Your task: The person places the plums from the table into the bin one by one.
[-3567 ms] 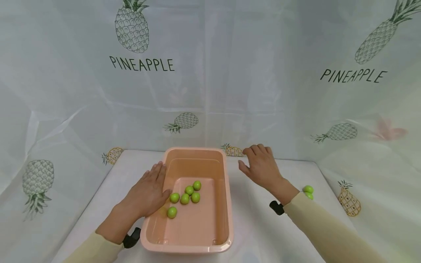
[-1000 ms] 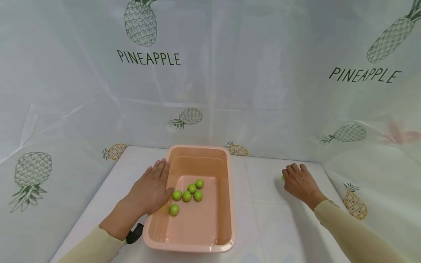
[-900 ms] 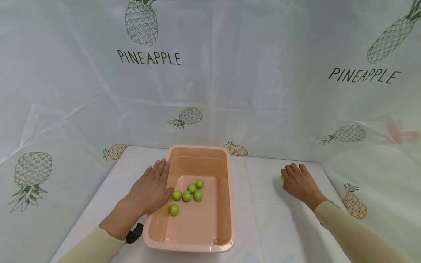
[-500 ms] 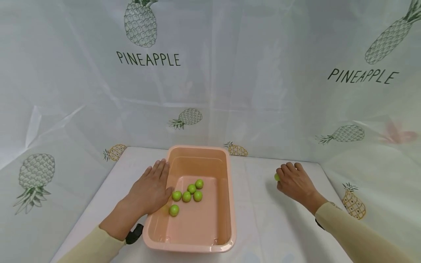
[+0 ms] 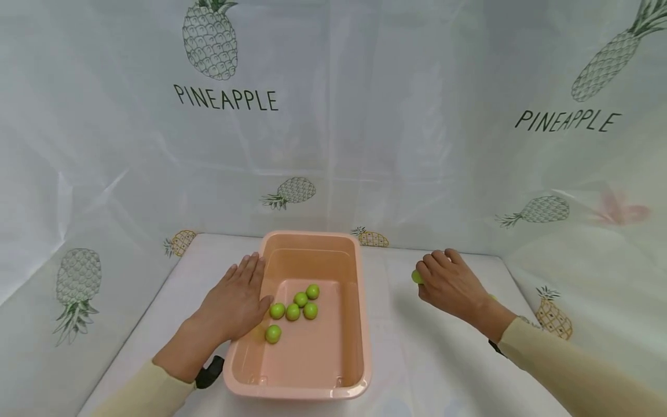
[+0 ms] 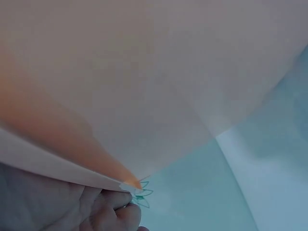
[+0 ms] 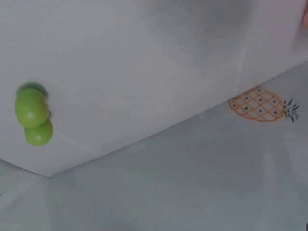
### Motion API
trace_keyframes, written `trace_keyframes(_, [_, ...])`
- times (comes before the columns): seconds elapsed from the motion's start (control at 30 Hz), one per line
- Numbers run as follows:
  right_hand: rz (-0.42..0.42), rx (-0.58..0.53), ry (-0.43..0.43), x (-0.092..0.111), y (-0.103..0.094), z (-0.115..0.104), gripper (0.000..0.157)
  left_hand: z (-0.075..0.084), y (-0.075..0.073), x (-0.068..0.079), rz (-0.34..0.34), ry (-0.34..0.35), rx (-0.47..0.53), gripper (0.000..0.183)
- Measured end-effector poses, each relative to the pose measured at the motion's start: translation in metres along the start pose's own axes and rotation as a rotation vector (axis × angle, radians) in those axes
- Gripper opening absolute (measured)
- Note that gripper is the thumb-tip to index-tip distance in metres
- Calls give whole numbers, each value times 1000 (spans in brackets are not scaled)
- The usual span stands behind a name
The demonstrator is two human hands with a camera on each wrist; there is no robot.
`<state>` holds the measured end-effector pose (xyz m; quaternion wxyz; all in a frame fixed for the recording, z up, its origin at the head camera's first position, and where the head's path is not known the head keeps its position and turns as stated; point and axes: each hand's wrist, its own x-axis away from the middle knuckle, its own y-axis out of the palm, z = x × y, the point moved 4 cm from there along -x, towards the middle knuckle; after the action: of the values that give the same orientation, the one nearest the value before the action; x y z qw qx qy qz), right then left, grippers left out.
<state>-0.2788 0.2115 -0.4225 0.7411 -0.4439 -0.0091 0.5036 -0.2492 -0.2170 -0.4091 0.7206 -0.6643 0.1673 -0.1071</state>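
Note:
A pink rectangular basin (image 5: 302,389) stands on the white-covered table. Inside it lie several small, smooth, round green fruits (image 5: 293,312). My left hand (image 5: 234,301) rests along the basin's left rim, fingers straight. From the left wrist view, that hand (image 6: 62,207) shows below the pale rim. Right of the basin, my right hand (image 5: 448,284) is above the table, its fingers curled around a green fruit (image 5: 417,277) that peeks out at the fingertips. The right wrist view shows two more green fruits (image 7: 32,108) touching each other on the table; the right hand's grip is outside that view.
The white tabletop (image 5: 396,347) extends right of the basin, between it and the right arm. Pineapple-printed sheeting (image 5: 396,145) hangs behind and at both sides. Another green fruit (image 5: 493,297) barely shows behind the right wrist.
My right hand, empty beside the basin 3.6 seconds ago, was at the table's right side a second ago with a green fruit. Since then it has moved left with it. My left hand stays put.

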Motion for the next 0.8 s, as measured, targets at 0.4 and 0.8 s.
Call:
trace_keyframes(0.4, [152, -3, -59, -60, -48, -12, 21, -1, -1, -1, 4, 2, 7, 79])
trace_keyframes(0.8, [131, -132, -131, -126, -70, -70, 26, 0, -1, -1, -8, -13, 18, 80])
